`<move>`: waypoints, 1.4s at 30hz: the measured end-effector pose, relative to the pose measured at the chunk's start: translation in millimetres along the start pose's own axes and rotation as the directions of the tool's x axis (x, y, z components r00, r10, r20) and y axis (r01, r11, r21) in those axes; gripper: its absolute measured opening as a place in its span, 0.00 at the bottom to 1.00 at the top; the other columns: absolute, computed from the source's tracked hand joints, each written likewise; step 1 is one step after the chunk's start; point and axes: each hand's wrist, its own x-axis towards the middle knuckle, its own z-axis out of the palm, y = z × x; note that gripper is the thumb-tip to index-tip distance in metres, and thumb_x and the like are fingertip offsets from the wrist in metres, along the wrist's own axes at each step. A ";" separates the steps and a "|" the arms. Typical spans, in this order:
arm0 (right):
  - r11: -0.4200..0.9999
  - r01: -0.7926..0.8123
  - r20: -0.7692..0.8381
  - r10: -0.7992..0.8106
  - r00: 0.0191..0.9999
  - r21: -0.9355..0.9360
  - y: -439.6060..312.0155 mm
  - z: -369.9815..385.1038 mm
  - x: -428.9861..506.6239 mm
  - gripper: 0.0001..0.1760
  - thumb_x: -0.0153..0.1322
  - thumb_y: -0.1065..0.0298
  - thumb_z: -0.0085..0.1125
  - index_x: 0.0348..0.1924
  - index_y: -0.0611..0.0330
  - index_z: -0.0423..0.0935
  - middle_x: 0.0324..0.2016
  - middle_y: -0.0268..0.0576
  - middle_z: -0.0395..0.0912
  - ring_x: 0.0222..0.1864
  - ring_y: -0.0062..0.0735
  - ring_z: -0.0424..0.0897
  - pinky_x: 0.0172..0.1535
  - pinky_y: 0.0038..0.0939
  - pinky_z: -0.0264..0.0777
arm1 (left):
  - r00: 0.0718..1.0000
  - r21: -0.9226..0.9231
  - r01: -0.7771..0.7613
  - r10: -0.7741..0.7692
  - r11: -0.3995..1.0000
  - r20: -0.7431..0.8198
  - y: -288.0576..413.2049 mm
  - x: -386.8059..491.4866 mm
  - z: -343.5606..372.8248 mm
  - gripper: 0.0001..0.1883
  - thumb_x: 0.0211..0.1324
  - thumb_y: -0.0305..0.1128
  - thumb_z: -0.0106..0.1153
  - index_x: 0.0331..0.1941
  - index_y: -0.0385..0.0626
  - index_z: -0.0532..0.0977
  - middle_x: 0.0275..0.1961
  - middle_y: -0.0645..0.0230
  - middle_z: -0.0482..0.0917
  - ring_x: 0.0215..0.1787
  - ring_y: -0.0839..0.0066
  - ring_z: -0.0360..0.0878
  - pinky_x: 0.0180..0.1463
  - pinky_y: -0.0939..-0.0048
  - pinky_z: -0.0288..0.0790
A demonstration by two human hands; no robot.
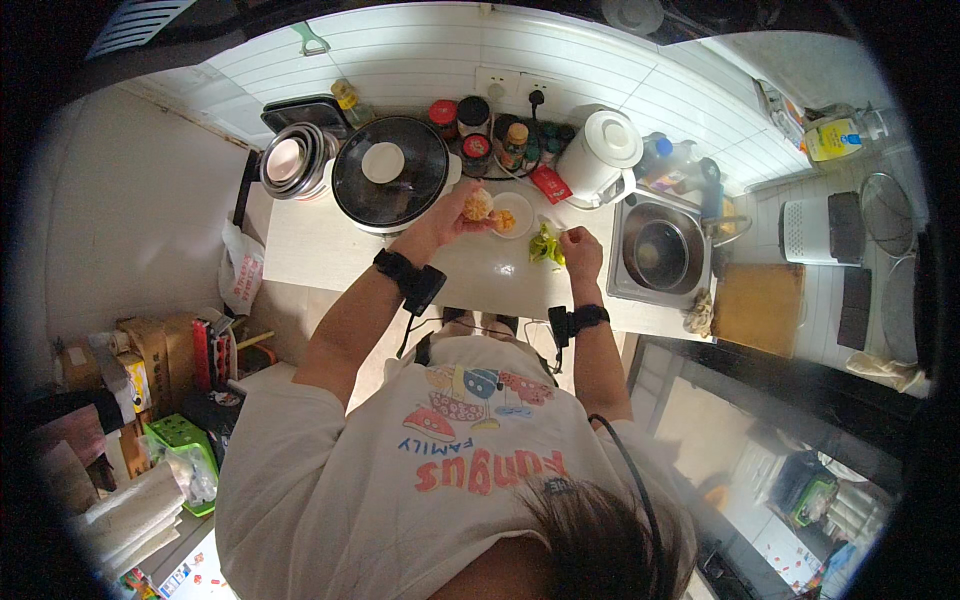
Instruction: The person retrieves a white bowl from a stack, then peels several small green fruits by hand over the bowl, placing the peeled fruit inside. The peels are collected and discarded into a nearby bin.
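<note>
My left hand holds a peeled citrus fruit with some white pith on it. The fruit is above the left edge of a small white plate. Orange citrus pieces lie on that plate, near my left fingertips. To the right, my right hand is low over the counter with its fingers drawn together. Beside those fingers sits a small heap of green-yellow citrus peel. Whether something small is pinched in the right fingertips is too small to make out.
Behind the plate stand an electric pan with a glass lid, several seasoning jars, a red packet and a white electric kettle. Stacked bowls are at left. A steel sink holding a round basin is at right.
</note>
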 end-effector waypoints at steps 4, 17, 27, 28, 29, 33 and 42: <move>0.996 -0.084 0.104 0.088 0.991 -0.039 33.9 17.2 12.3 0.18 0.65 0.52 0.58 0.31 0.60 0.84 0.29 0.49 0.83 0.33 0.49 0.82 0.39 0.42 0.76 | 0.998 0.071 0.036 -0.032 0.997 -0.059 -1.9 4.5 -4.3 0.23 0.66 0.54 0.46 0.46 0.44 0.71 0.40 0.61 0.81 0.38 0.68 0.84 0.38 0.74 0.80; 0.779 -0.145 0.305 -0.062 0.950 0.610 -59.7 4.0 -2.3 0.16 0.71 0.57 0.59 0.35 0.65 0.76 0.25 0.45 0.81 0.26 0.28 0.81 0.29 0.28 0.75 | 0.947 0.254 -0.296 0.247 0.921 0.205 2.0 -4.9 20.5 0.21 0.60 0.37 0.58 0.55 0.45 0.67 0.55 0.63 0.73 0.56 0.69 0.74 0.59 0.70 0.70; 0.560 -0.317 0.426 -0.072 0.902 0.765 -114.9 -10.4 -7.7 0.19 0.70 0.63 0.62 0.46 0.64 0.67 0.28 0.41 0.78 0.24 0.23 0.78 0.24 0.21 0.72 | 0.724 0.653 -0.659 0.548 0.373 0.418 3.1 -12.6 42.1 0.29 0.50 0.27 0.67 0.56 0.44 0.66 0.57 0.65 0.72 0.57 0.72 0.73 0.61 0.69 0.69; 0.531 -0.356 0.444 -0.044 0.895 0.769 -113.3 -9.9 -7.8 0.19 0.70 0.64 0.62 0.47 0.64 0.67 0.28 0.41 0.78 0.24 0.23 0.77 0.25 0.21 0.72 | 0.698 0.593 -0.698 0.565 0.402 0.439 2.1 -12.8 41.0 0.29 0.50 0.28 0.67 0.56 0.44 0.66 0.57 0.65 0.72 0.57 0.73 0.74 0.61 0.70 0.69; 0.516 -0.318 0.410 -0.073 0.909 0.796 -111.7 -9.2 -9.0 0.19 0.69 0.64 0.63 0.47 0.64 0.67 0.28 0.41 0.78 0.24 0.23 0.78 0.25 0.21 0.72 | 0.744 0.541 -0.662 0.541 0.519 0.391 2.9 -11.7 39.7 0.28 0.51 0.29 0.67 0.56 0.44 0.67 0.57 0.65 0.73 0.56 0.73 0.75 0.60 0.70 0.70; 0.535 -0.201 0.307 -0.116 0.945 0.820 -109.0 -7.4 -12.6 0.16 0.69 0.69 0.62 0.45 0.59 0.67 0.27 0.38 0.77 0.25 0.21 0.76 0.25 0.21 0.71 | 0.849 0.588 -0.524 0.436 0.616 0.299 12.2 -11.1 32.3 0.25 0.52 0.33 0.68 0.54 0.42 0.70 0.52 0.66 0.77 0.52 0.75 0.78 0.55 0.72 0.73; 0.740 0.036 0.165 -0.197 0.966 0.672 -110.8 -12.3 -12.8 0.19 0.64 0.68 0.67 0.44 0.61 0.70 0.29 0.39 0.79 0.30 0.21 0.78 0.35 0.22 0.72 | 0.882 0.645 -0.465 0.377 0.606 0.282 21.1 -21.5 38.5 0.23 0.52 0.34 0.68 0.50 0.37 0.74 0.44 0.66 0.82 0.45 0.79 0.80 0.51 0.74 0.75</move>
